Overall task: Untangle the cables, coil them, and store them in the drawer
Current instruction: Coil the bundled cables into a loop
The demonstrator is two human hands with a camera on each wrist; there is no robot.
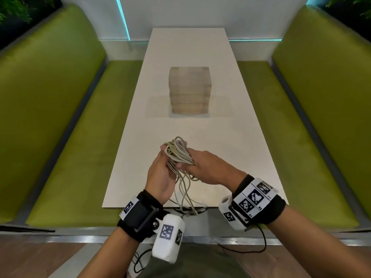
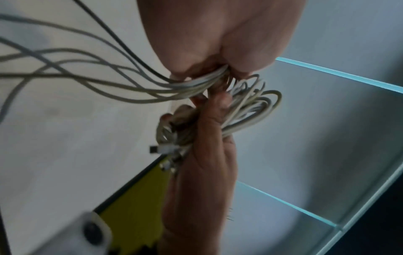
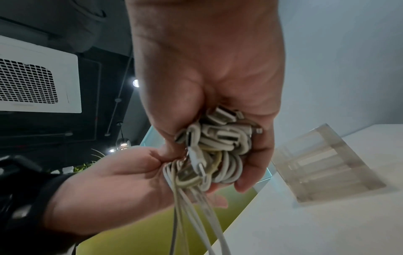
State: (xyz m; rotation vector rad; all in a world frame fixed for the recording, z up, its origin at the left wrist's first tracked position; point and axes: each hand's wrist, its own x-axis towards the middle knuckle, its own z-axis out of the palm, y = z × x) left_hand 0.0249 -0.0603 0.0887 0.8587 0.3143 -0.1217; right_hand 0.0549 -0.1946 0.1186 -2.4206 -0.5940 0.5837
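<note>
Both hands' fingers clamped on cables (image 1: 177, 155); loose ends dangle | drawer unit (image 1: 189, 90) beyond on table (image 1: 230, 137); green benches (image 1: 60, 117) flank

White table (image 1: 230, 137) w/ clear drawer unit (image 1: 189, 90)

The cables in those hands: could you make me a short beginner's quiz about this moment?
1. True or false: the bundle of cables lies flat on the white table.
2. Which hand grips the end with the plugs? A) left hand B) right hand
3. Fill in: the clear drawer unit stands on the table, ____ the hands.

Key: 1 false, both hands hold it up and its loose strands hang past the table's near edge. 2 B. 3 beyond.
</note>
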